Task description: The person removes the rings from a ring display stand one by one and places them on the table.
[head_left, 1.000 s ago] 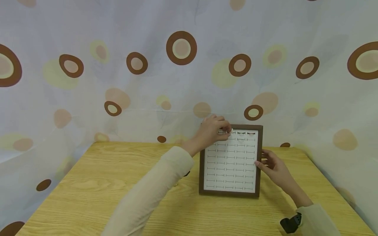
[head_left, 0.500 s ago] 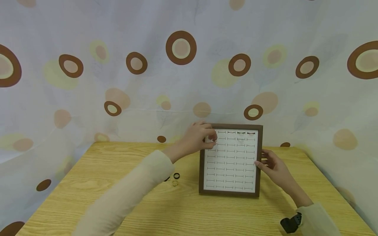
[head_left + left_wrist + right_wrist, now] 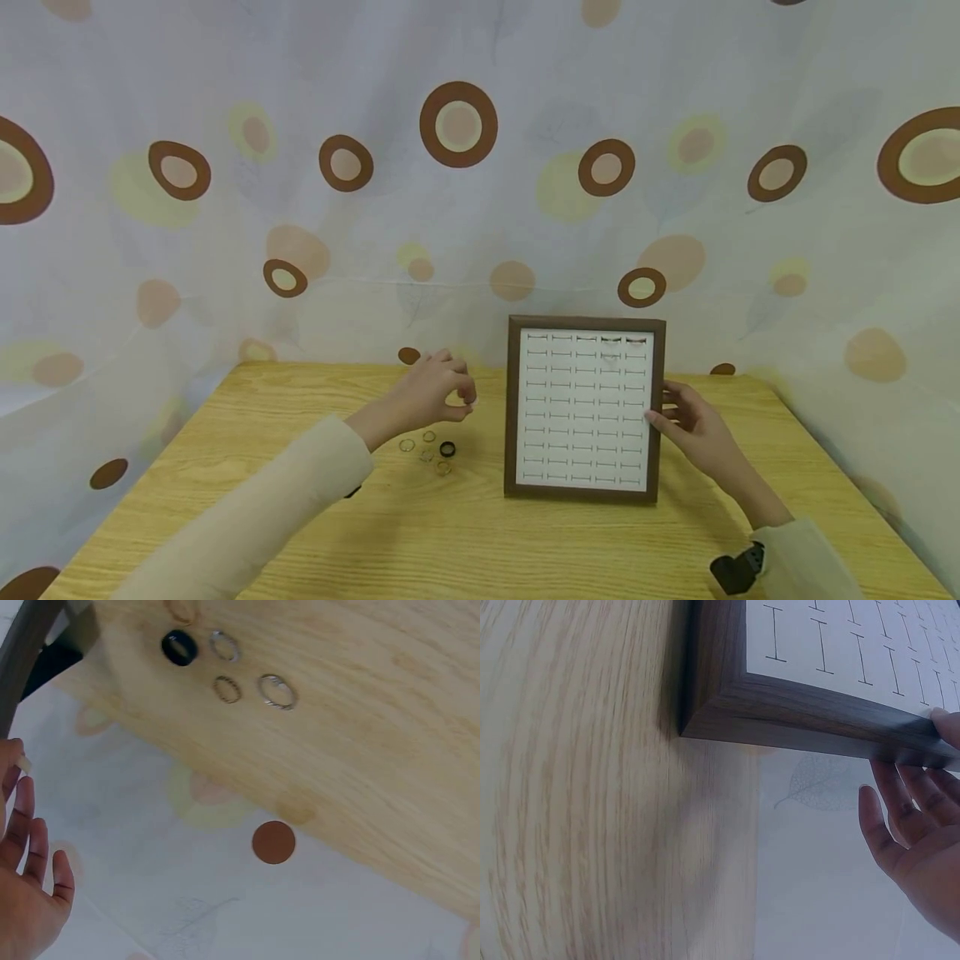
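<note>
A ring display board (image 3: 585,408) with a brown wooden frame and rows of slits in its white face stands tilted on the table. My right hand (image 3: 697,425) grips its right edge, thumb on the front and fingers behind; the right wrist view shows the lower corner of the frame (image 3: 727,712). Rings (image 3: 636,340) sit in slits at its upper right. Left of the board, my left hand (image 3: 423,392) hovers with loosely bent fingers and a pale nail-like tip; no ring shows in it. Below it lie several loose rings, including a black ring (image 3: 447,449) and a gold ring (image 3: 443,468).
A wooden table (image 3: 225,467) carries everything. Behind it hangs a pale curtain (image 3: 450,233) printed with brown circles. A silver ring (image 3: 277,691) lies nearest the table's back edge in the left wrist view. A black wrist device (image 3: 737,569) sits at my right cuff.
My left hand has moved from the board's top row leftward and down to above the loose rings, uncovering the upper slits and more of the rings. My right hand keeps its grip.
</note>
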Demonstrator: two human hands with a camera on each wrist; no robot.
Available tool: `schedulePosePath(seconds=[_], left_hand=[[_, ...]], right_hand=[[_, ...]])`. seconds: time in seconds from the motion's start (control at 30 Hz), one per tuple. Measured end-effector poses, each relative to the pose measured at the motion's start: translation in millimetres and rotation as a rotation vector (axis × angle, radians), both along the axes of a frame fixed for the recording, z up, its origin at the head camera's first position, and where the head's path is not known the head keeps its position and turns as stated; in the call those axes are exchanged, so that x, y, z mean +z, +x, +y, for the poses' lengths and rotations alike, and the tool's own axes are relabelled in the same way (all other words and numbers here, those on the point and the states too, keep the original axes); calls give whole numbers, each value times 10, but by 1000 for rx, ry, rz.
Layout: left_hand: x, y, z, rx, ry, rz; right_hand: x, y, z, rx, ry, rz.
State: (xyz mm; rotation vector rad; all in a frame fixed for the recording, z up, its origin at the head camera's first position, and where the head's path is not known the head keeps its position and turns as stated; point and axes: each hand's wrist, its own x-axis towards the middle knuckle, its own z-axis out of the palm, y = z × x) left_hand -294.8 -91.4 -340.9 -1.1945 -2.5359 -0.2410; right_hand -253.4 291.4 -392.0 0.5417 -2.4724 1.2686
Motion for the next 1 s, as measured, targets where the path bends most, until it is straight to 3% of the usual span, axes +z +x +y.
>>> schedulePosePath(seconds=[0.2, 0.4, 0.7, 1.0], left_hand=[[-246, 85, -269, 52, -86, -42], [-418, 140, -467, 108, -121, -88], [-615, 208, -637, 139, -179, -117], [-717, 230, -694, 123, -196, -126]], right_hand=[[-1, 6, 0, -12, 21, 11], [-1, 15, -2, -19, 26, -9], [1, 21, -4, -18, 15, -16], [19, 19, -8, -20, 19, -16]])
